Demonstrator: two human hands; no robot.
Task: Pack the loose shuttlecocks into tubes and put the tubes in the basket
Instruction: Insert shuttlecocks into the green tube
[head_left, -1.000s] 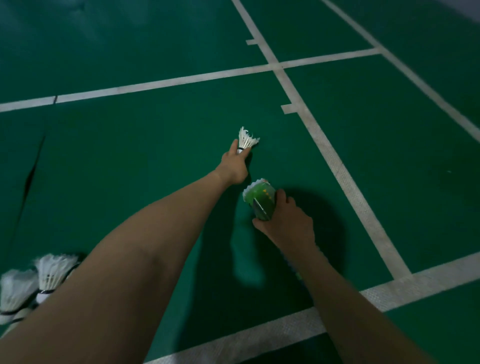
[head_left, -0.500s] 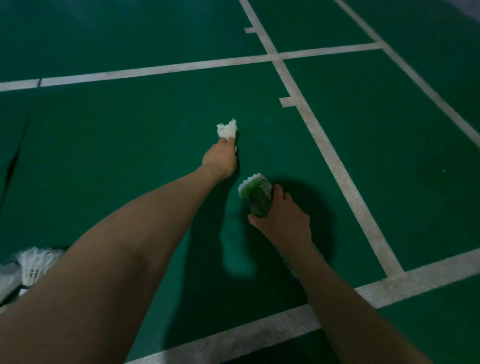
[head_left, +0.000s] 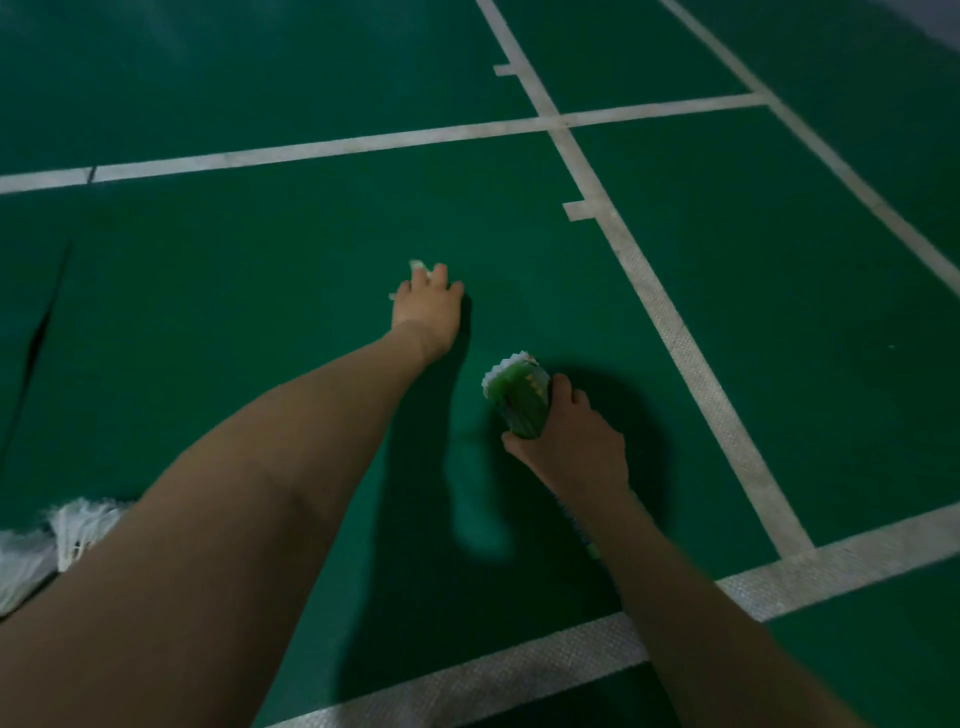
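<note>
Item: court floor (head_left: 234, 322), green, dim light, crossed by white lines (head_left: 670, 332); one line ran left to right in the far half, one ran from far centre toward the near right, one ran across the near edge under the right forearm. A dark crack (head_left: 39, 338) showed in the floor at the far left.

Item: left hand (head_left: 428, 304), reached forward on a long bare arm, palm down, fingers curled over a shuttlecock (head_left: 417, 267). Only a scrap of white feathers showed past the fingertips and at the thumb side; the hand hid the rest, so the exact grip could not be told. Whether the shuttlecock was off the floor could not be told.

Item: right hand (head_left: 571, 447), nearer and to the right, wrapped around a green tube (head_left: 519, 400). The tube's open end pointed up and away, with a white scalloped feather edge showing at the mouth. The tube's lower length ran under the hand and wrist and was mostly hidden; a green sliver showed beside the forearm.

Item: loose shuttlecocks (head_left: 78, 525), white feathered, at the near left edge, partly covered by the left upper arm and cut by the frame; the count could not be told.

Item: shadow (head_left: 519, 519) of arms and body, dark, lay on the floor between and beneath the two hands.
</note>
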